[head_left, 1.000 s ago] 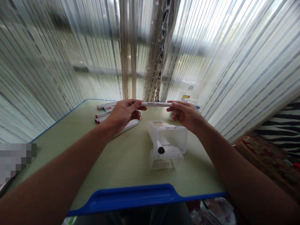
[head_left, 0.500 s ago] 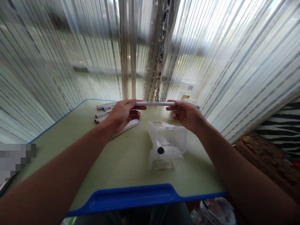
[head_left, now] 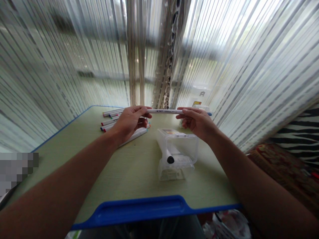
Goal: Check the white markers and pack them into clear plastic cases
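A white marker pen (head_left: 165, 111) is held level above the table, with dark print along its barrel. My left hand (head_left: 132, 122) pinches its left end, and my right hand (head_left: 195, 120) pinches it near the right end. A blue tip shows past the right fingers. Below the right hand, a clear plastic case (head_left: 178, 151) lies open towards me. Inside that case is one marker with a black end (head_left: 170, 160). Several white markers with coloured ends (head_left: 108, 123) lie on the table beside and partly behind my left hand.
The pale green table (head_left: 139, 172) has a blue edge with a shallow blue tray (head_left: 142, 208) at the front. Behind my right hand stands another clear container (head_left: 199, 99). A string curtain (head_left: 99, 59) hangs at the table's far side. Below right is a plastic-lined bin (head_left: 231, 224).
Both hands still hold the marker in nearly the same place. It has turned slightly, its print shows more clearly, and my fingers have shifted a little along it.
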`<state>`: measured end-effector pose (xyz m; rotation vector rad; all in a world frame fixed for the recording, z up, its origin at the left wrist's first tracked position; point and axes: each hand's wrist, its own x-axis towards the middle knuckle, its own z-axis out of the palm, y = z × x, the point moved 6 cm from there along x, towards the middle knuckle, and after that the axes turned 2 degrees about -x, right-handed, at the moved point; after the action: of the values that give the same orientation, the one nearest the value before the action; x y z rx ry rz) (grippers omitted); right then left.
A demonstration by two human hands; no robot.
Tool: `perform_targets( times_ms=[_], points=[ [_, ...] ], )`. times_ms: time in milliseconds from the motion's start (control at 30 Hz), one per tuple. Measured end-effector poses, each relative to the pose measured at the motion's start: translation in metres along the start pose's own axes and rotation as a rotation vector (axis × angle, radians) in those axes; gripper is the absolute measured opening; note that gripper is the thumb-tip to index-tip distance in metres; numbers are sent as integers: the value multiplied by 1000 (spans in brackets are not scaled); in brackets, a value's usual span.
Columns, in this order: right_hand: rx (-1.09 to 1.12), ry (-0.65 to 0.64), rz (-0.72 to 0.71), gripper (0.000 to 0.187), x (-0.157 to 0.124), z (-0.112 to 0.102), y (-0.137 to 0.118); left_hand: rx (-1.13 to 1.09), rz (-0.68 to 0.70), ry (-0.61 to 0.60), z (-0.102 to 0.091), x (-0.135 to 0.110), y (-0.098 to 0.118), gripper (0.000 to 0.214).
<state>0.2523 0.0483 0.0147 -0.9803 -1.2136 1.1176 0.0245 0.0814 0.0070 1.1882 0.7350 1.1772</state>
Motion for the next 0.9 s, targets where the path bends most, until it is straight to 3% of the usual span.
perform_targets(
  times_ms=[200, 900],
  points=[
    [-39, -1, -34, 31, 2, -2, 2, 61, 17, -4, 1, -1, 1, 11],
    [-111, 24, -67, 35, 0, -3, 3, 46, 108, -44, 6, -4, 9, 18]
  ],
)
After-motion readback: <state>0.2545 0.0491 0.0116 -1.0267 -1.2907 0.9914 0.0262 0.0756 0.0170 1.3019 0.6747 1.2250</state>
